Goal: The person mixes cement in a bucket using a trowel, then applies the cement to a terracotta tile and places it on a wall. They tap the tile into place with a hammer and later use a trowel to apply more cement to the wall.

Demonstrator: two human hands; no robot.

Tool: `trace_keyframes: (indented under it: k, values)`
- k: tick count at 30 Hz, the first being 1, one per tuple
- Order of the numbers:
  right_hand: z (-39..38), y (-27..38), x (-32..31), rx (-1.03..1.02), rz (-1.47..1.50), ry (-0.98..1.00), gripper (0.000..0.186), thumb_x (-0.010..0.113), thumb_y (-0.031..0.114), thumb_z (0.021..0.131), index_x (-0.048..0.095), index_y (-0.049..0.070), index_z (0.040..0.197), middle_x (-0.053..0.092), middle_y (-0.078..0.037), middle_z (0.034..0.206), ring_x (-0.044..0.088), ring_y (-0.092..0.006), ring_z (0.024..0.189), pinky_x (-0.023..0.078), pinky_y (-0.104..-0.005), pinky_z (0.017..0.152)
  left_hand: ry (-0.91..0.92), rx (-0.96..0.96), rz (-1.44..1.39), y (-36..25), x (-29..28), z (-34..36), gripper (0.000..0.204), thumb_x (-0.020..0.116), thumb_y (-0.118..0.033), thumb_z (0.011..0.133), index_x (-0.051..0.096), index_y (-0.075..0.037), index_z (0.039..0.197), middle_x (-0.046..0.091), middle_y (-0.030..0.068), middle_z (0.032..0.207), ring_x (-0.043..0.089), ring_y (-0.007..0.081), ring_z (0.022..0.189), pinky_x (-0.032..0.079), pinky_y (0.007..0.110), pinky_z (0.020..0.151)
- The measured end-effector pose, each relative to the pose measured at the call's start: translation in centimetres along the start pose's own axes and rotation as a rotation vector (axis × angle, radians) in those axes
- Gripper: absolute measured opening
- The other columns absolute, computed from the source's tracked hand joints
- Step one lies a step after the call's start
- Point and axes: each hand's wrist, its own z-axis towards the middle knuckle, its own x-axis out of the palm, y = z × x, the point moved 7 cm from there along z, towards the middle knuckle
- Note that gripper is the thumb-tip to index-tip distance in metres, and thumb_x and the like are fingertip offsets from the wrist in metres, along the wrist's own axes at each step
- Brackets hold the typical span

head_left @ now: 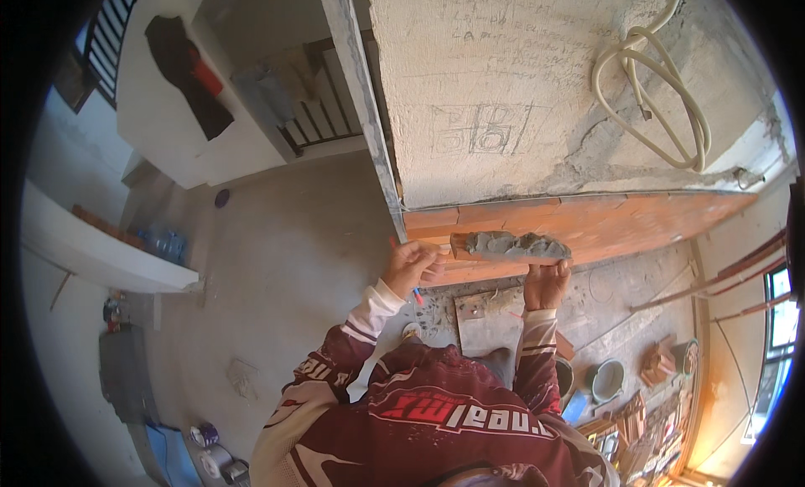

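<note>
An orange clay brick (466,252) lies lengthwise along the brick wall (616,219), with lumpy grey mortar (513,245) spread over it. My right hand (547,284) grips its right end from below, fingertips at the edge. My left hand (411,266) is beside the wall's left end, just short of the brick's other end. Its fingers are half curled and apart, with nothing visible in them. A small red thing shows by the left knuckles; I cannot make out what it is.
Above the bricks is a plastered wall (470,76) with a coiled pale cable (700,143) hanging on it. Behind my right arm stand buckets (605,380) and stacked bricks (658,365). A board (488,319) lies on the floor below the wall. Water bottles (168,246) stand far left.
</note>
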Motion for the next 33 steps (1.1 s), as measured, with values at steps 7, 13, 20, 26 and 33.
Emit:
trace_keyframes:
  k: [7, 13, 20, 26, 33]
  values:
    - [1.0, 1.0, 1.2, -0.016, -0.017, -0.002, 0.041, 0.068, 0.021, 0.087, 0.057, 0.008, 0.124, 0.061, -0.009, 0.124, 0.059, -0.0247, 0.116, 0.055, -0.0389, 0.095, -0.278, 0.985, 1.116, -8.9, 2.7, 0.0, 0.02, 0.06, -0.004, 0.087, 0.062, -0.001, 0.107, 0.067, 0.012, 0.102, 0.066, 0.029, 0.085, 0.056, 0.037, 0.072]
    - [3.0, -1.3, -1.4, 0.074, 0.083, 0.051, 0.008, 0.068, 0.019, 0.089, 0.067, 0.013, 0.094, 0.067, -0.005, 0.111, 0.062, -0.0237, 0.108, 0.052, -0.0407, 0.098, -0.232, 0.867, 1.56, -8.8, 4.6, 3.0, 0.01, 0.058, -0.007, 0.084, 0.062, -0.004, 0.093, 0.063, 0.0108, 0.094, 0.066, 0.0289, 0.083, 0.055, 0.039, 0.065]
    - [3.4, -3.4, 0.4, 0.132, 0.0, -0.021, 0.015, 0.07, 0.021, 0.088, 0.065, 0.01, 0.096, 0.066, -0.002, 0.103, 0.062, -0.0204, 0.103, 0.051, -0.04, 0.099, -0.175, 0.703, 1.592, -9.6, 4.0, 3.8, 0.003, 0.058, -0.008, 0.084, 0.059, -0.007, 0.086, 0.06, 0.0103, 0.085, 0.065, 0.032, 0.078, 0.054, 0.043, 0.062]
    - [3.0, -4.8, 0.7, 0.1, -0.036, -0.172, 0.021, 0.069, 0.021, 0.088, 0.059, 0.011, 0.103, 0.059, 0.001, 0.101, 0.058, -0.0184, 0.105, 0.049, -0.0416, 0.102, -0.154, 0.686, 1.373, -9.7, 3.2, 3.9, 0.003, 0.056, -0.009, 0.088, 0.058, -0.006, 0.088, 0.058, 0.0132, 0.087, 0.062, 0.0379, 0.077, 0.05, 0.046, 0.063]
    - [3.6, -4.7, 1.6, 0.064, -0.079, -0.29, 0.023, 0.071, 0.019, 0.088, 0.06, 0.007, 0.104, 0.056, -0.005, 0.11, 0.059, -0.0239, 0.106, 0.053, -0.0403, 0.096, -0.11, 0.858, 1.217, -10.8, 3.3, 3.5, 0.003, 0.055, -0.006, 0.088, 0.057, -0.006, 0.086, 0.057, 0.0134, 0.086, 0.06, 0.0374, 0.075, 0.048, 0.046, 0.061]
